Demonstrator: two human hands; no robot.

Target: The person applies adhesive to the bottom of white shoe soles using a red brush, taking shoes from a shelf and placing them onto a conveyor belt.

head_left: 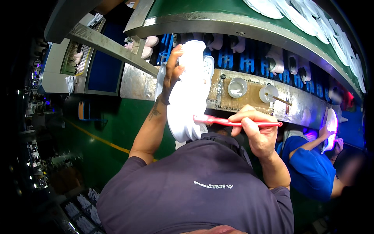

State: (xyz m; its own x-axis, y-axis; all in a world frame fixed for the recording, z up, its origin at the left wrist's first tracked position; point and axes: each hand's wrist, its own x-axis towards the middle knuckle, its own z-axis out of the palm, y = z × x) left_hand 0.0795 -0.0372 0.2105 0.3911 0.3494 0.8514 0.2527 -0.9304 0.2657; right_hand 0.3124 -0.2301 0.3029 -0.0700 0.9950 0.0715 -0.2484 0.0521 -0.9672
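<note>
My left hand is wrapped around the side of white shoe soles, held upright in front of my chest. Glare washes out most of their surface, so I cannot tell exactly how many are stacked. Part of another white sole shows behind them. Between the fingers and thumb of my right hand is a brush with a red handle. Its bristle end touches the right edge of the soles or lies just in front of it.
Two white cups, one beside another with a stick in it, stand on cardboard. Above runs a green conveyor carrying white shoe parts. Shoes sit on blue racks. At right, a person in blue holds a white shoe.
</note>
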